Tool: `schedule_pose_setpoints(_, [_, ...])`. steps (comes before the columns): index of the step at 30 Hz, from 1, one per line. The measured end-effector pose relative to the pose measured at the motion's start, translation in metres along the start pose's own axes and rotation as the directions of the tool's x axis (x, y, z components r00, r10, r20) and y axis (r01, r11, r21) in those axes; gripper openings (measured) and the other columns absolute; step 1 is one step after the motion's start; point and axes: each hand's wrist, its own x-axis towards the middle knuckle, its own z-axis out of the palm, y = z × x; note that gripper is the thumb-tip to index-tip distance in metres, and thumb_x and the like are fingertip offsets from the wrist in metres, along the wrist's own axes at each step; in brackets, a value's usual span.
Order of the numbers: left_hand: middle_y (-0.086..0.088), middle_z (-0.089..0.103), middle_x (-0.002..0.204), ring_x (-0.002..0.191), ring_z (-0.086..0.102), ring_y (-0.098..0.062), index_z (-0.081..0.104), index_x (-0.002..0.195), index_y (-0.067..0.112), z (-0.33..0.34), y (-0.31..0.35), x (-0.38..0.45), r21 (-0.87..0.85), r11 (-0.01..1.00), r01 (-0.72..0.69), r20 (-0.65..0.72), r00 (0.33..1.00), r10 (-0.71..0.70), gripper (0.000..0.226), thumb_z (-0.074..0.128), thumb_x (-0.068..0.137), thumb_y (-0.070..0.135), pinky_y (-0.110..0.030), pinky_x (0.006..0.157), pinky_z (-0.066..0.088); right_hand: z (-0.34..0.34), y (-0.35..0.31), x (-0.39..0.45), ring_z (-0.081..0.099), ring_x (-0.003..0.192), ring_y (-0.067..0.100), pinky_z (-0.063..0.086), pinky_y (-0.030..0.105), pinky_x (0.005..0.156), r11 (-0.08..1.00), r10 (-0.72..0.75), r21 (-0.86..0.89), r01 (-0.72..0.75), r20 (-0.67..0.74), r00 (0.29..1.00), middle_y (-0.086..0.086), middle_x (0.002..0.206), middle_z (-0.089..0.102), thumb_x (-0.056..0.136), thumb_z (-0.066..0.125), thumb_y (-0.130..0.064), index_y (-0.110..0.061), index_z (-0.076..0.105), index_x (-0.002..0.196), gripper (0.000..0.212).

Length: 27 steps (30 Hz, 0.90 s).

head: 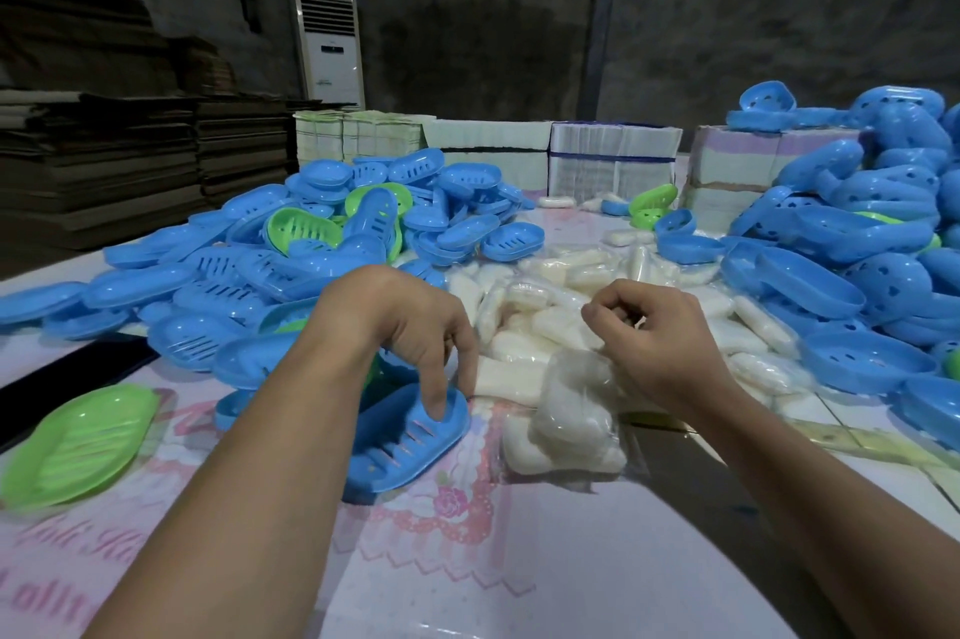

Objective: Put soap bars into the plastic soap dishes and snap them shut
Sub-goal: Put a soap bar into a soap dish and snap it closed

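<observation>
The left hand (415,326) rested its fingertips on 1 blue soap dish (410,436), fingers curled down over its far rim. The dish lay on the table (519,560), its long side slanting from near left to far right. The right hand (654,342) was loosely curled above the soap bars (566,410); whether it held 1 could not be told. The soap lay just right of the dish, so the right hand was nearer to it.
</observation>
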Motion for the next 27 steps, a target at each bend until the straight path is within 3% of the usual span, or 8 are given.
schedule_pose_setpoints(7, [0.021,0.061,0.052,0.049,0.053,0.006,0.070,0.072,0.029,0.007,0.003,0.011,-0.024,1.000,-0.010,-0.131,0.991,0.006,0.020,0.086,0.077,0.019,-0.010,0.050,0.038,-0.001,-0.002,-0.003,0.045,0.055,0.008,0.042,0.032,0.059,1.000,0.002,0.003,-0.002,-0.010,1.000,0.002,0.054,0.053,0.085,0.066,-0.013,-0.015,0.066,0.065,0.020])
schedule_pose_setpoints(11, [0.011,0.064,0.082,0.077,0.057,-0.011,0.065,0.084,0.027,0.004,0.001,0.013,-0.056,0.997,-0.050,-0.367,0.930,0.026,0.009,0.070,0.090,0.023,-0.028,0.076,0.048,-0.006,-0.002,-0.001,0.045,0.056,0.011,0.041,0.032,0.060,1.000,-0.008,-0.001,0.007,-0.043,0.999,0.005,0.057,0.055,0.084,0.066,-0.012,-0.013,0.068,0.067,0.018])
schedule_pose_setpoints(14, [0.005,0.062,0.089,0.078,0.054,-0.015,0.061,0.089,0.023,0.008,0.001,0.016,-0.291,0.941,-0.174,-0.427,0.904,0.035,0.008,0.061,0.094,0.016,-0.032,0.071,0.050,-0.009,-0.001,-0.001,0.043,0.054,0.005,0.038,0.024,0.057,1.000,-0.011,-0.005,0.011,-0.052,0.999,-0.005,0.052,0.051,0.083,0.066,-0.012,-0.016,0.066,0.064,0.020])
schedule_pose_setpoints(16, [0.003,0.057,0.083,0.068,0.050,-0.016,0.059,0.086,0.022,0.009,0.002,0.021,-0.488,0.840,-0.237,-0.512,0.857,-0.055,0.013,0.058,0.094,0.013,-0.027,0.057,0.047,-0.009,0.002,0.001,0.047,0.056,0.006,0.040,0.027,0.060,0.999,0.002,-0.048,-0.005,-0.063,0.998,-0.007,0.053,0.054,0.083,0.065,-0.015,-0.019,0.067,0.065,0.019])
schedule_pose_setpoints(18, [0.002,0.054,0.076,0.059,0.046,-0.015,0.057,0.083,0.022,0.010,0.005,0.031,-0.608,0.735,-0.301,-0.625,0.752,-0.209,0.014,0.060,0.093,0.012,-0.024,0.051,0.042,-0.011,0.006,0.004,0.053,0.064,0.008,0.043,0.031,0.063,0.992,0.030,-0.120,-0.039,-0.073,0.997,-0.008,0.060,0.060,0.083,0.064,-0.020,-0.024,0.067,0.070,0.014])
schedule_pose_setpoints(21, [0.001,0.052,0.075,0.065,0.046,-0.019,0.056,0.082,0.024,0.016,0.022,0.047,-0.714,0.555,-0.427,-0.681,0.608,-0.408,0.017,0.062,0.091,0.011,-0.031,0.064,0.039,-0.016,0.013,0.007,0.055,0.092,0.016,0.045,0.034,0.074,0.937,0.121,-0.337,-0.094,0.060,0.991,-0.012,0.084,0.062,0.084,0.063,-0.032,-0.035,0.066,0.100,0.016])
schedule_pose_setpoints(23, [0.001,0.054,0.076,0.073,0.051,-0.021,0.057,0.079,0.023,0.023,0.038,0.055,-0.771,0.384,-0.508,-0.637,0.591,-0.495,0.020,0.061,0.090,0.007,-0.033,0.070,0.041,-0.016,0.016,0.008,0.047,0.109,0.022,0.043,0.037,0.091,0.877,0.198,-0.471,-0.092,0.179,0.964,-0.005,0.105,0.059,0.085,0.061,-0.039,-0.034,0.060,0.125,0.040])
schedule_pose_setpoints(27, [-0.006,0.059,0.081,0.078,0.056,-0.022,0.060,0.078,0.018,0.028,0.054,0.057,-0.766,0.046,-0.641,-0.548,0.614,-0.568,0.018,0.061,0.088,0.003,-0.038,0.074,0.050,-0.014,0.016,0.009,0.037,0.123,0.028,0.036,0.041,0.103,0.822,0.278,-0.559,-0.110,0.225,0.934,0.001,0.130,0.052,0.087,0.055,-0.048,-0.037,0.049,0.140,0.054])
